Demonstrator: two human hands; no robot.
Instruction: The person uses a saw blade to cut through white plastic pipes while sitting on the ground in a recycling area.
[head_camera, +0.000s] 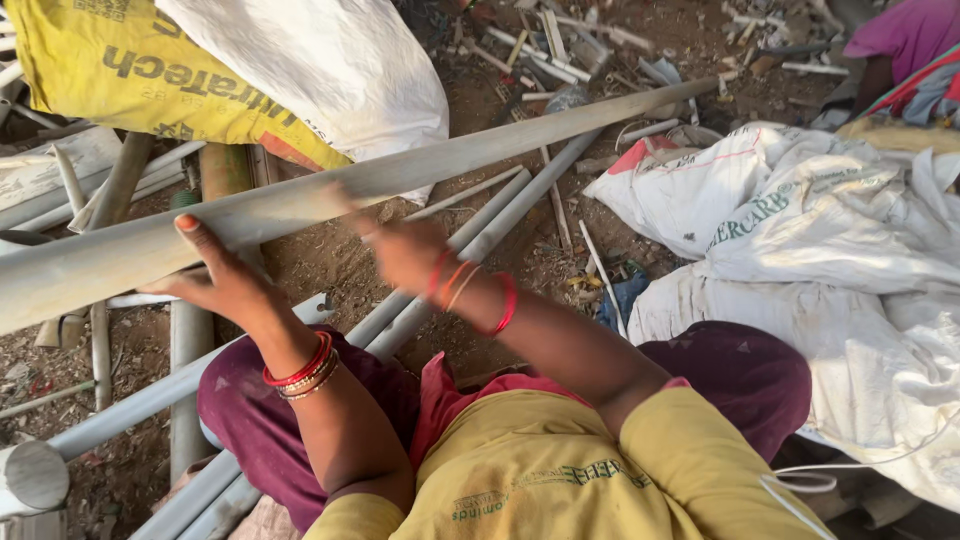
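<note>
Grey plastic, a long pipe (330, 195), lies slantwise across your lap from lower left to upper right. Your left hand (222, 280) wraps it from below, fingers closed on it. Your right hand (400, 250) is blurred; it seems to rest against the pipe, but I cannot tell its grip. More pipes (470, 240) lie on the dirt beneath, white sacks (800, 230) beside your right knee.

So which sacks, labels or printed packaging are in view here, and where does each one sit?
Yellow sack: top left, crumpled, dark lettering.
White sack: top centre, beside the yellow one, plain woven.
White sacks: heap at right, green print, red edge.
Yellow shirt: bottom centre, small green print.
</note>
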